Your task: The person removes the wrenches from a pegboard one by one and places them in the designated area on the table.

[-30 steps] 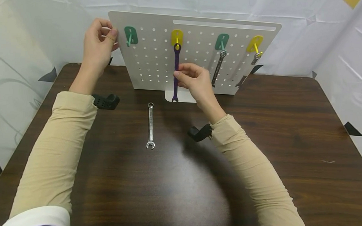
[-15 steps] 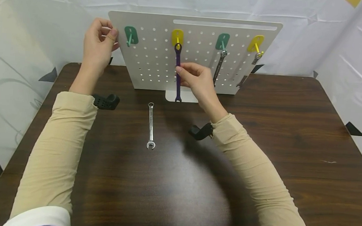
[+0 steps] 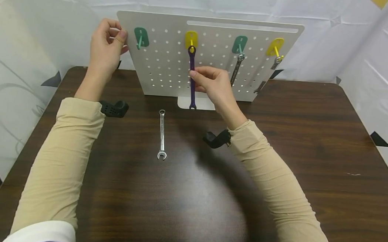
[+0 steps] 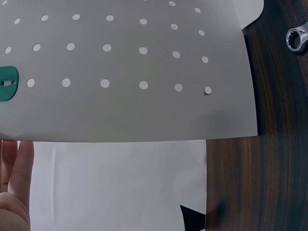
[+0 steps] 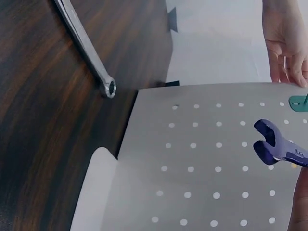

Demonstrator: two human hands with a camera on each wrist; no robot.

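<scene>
A purple combination wrench point(image 3: 192, 78) hangs by its ring end at the yellow hook point(image 3: 191, 40) of the grey pegboard point(image 3: 164, 63). My right hand point(image 3: 216, 83) pinches its shank between thumb and fingers. In the right wrist view the wrench's open end point(image 5: 269, 144) stands out in front of the board. At the board's upper left edge, my left hand point(image 3: 106, 49) grips the rim, its thumb at the edge and some fingers partly hidden. Beside that hand is a bare green hook point(image 3: 141, 37). A silver combination wrench point(image 3: 162, 134) lies on the table, ring end toward the board.
Another silver wrench point(image 3: 237, 68) hangs from the second green hook point(image 3: 239, 45), its lower part behind my right hand. A further wrench point(image 3: 260, 87) hangs at the right yellow hook point(image 3: 275, 47). A white foot point(image 3: 183, 102) juts from the board onto the dark wooden table point(image 3: 295, 160).
My right hand has shifted slightly right, and the purple wrench's lower end has swung right with it. The left hand keeps its grip on the board's edge.
</scene>
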